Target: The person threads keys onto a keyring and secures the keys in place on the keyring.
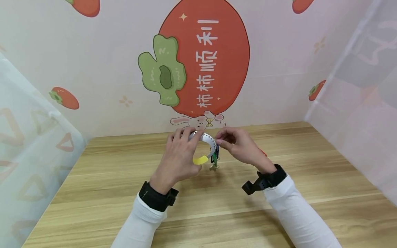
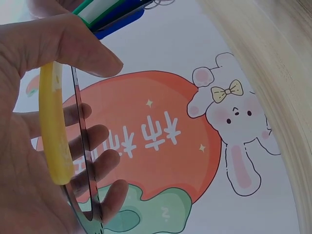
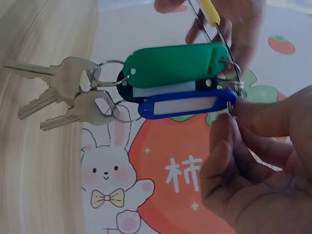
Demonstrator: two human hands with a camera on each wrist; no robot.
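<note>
A large metal ring [image 1: 209, 138] with a yellow sleeve [image 2: 54, 126] stands upright above the table, and my left hand [image 1: 181, 155] holds it between thumb and fingers. From its right side hang a green key tag [image 3: 170, 63], a dark key tag [image 3: 201, 85] and a blue key tag [image 3: 190, 106]. Silver keys [image 3: 75, 73] dangle from the tags on small split rings. My right hand [image 1: 240, 146] pinches the blue tag's ring end with thumb and index finger, right at the metal ring. Its other fingers are curled in.
The wooden table [image 1: 124, 203] spreads below both hands. A printed backdrop [image 1: 108, 62] stands behind it, with a side sheet [image 1: 350, 113] on the right. Something red [image 1: 263, 152] shows partly behind my right wrist.
</note>
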